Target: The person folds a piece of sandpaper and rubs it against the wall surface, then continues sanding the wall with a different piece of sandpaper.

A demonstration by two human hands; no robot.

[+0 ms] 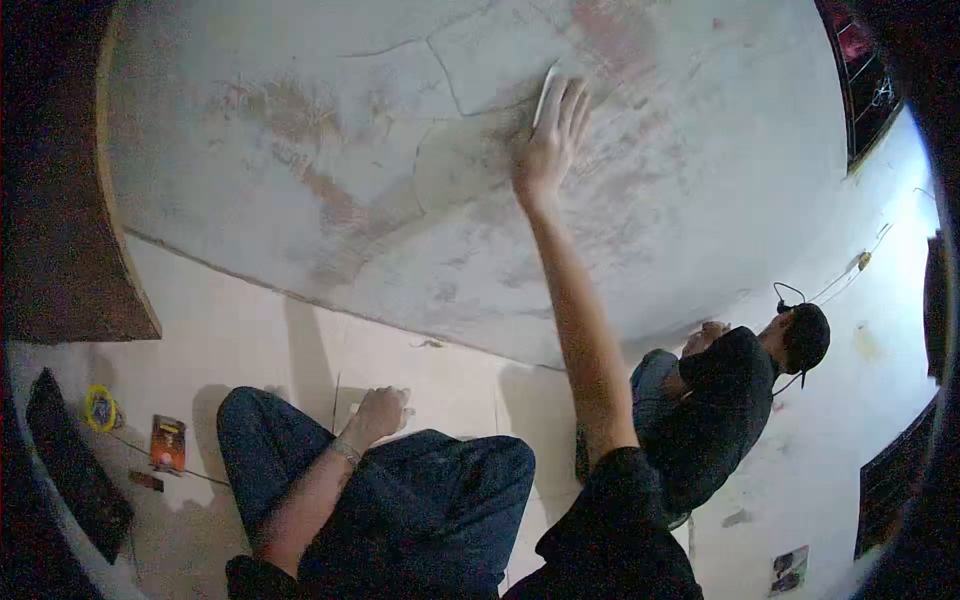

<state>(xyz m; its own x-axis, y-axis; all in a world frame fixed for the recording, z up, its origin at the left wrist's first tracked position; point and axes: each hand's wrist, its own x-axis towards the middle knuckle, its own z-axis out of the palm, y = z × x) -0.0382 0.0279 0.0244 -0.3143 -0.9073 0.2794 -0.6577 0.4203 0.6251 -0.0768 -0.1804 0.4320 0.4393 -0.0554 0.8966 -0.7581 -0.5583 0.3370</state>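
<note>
My right hand [549, 150] is raised against the patchy grey wall [480, 240], arm stretched out. Its fingers lie over a thin, flat piece with a pale edge [546, 92], pressed to the wall surface; the piece's kind cannot be made out. Cracks and worn reddish patches mark the wall around it. Low down, my left hand [381, 412] hovers or rests by my bent knee, over the tiled floor. Its fingers are curled in, and whatever they may hold is hidden.
Another person [715, 410] in a black cap sits close on my right, facing the wall. On the floor to the left are a yellow ring [100, 408], an orange packet [168, 445], a small brown block [146, 481] and a dark flat object [75, 470]. A brown panel [60, 200] borders the wall.
</note>
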